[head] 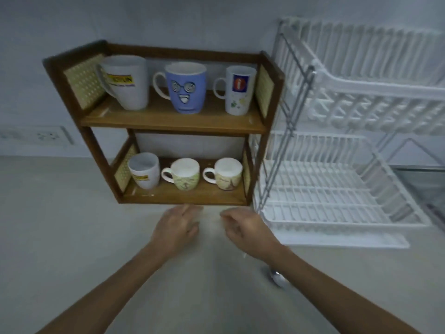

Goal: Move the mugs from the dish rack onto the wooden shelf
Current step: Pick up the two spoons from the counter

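Note:
The wooden shelf (173, 122) stands on the counter with two levels. Its upper level holds a large white mug (127, 83), a blue face mug (186, 89) and a slim white mug (238, 91). On the lower level stand a small white mug (145, 171) and two cream patterned cups (184, 174) (226, 173). The white two-tier dish rack (337, 165) to the right shows no mugs. My left hand (177, 229) and my right hand (245, 229) hover just in front of the shelf's base, both holding nothing, fingers loosely apart.
A metal spoon (277, 278) lies on the pale counter (72, 237) under my right forearm. A wall socket plate (36, 136) sits at the left. The rack's drip tray (349, 242) juts toward me at the right.

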{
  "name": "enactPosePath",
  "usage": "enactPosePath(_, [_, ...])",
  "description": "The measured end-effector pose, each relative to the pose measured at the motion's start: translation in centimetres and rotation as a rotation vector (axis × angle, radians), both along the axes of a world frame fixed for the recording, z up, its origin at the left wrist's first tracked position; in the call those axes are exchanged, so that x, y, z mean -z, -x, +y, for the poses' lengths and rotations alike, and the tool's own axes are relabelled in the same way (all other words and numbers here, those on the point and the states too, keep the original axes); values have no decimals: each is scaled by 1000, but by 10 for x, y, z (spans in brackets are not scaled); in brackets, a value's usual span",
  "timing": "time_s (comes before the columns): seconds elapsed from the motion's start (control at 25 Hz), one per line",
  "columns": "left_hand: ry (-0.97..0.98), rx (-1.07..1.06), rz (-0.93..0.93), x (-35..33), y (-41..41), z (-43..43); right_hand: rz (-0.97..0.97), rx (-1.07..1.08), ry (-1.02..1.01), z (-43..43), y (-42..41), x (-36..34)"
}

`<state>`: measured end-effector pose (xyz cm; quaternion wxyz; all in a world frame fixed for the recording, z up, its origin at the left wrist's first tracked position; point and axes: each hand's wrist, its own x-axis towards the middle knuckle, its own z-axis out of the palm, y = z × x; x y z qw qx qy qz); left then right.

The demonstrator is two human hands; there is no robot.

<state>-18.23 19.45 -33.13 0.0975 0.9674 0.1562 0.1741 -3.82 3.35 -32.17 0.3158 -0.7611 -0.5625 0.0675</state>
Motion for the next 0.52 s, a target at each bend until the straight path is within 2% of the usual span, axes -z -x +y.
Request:
enactPosePath(0.12, [179,185,-30,17,-9,-95,-58,125,197,-93,-30,8])
enactPosePath(0.24, [242,260,-31,32,-26,-171,-33,268,384,-154,-56,23])
enactPosePath(0.36, [259,210,66,48,-48,-220,-5,308,460,-189,-68,43])
enactPosePath(0.52, [155,74,277,61,-62,-261,90,267,462,-212,-80,60])
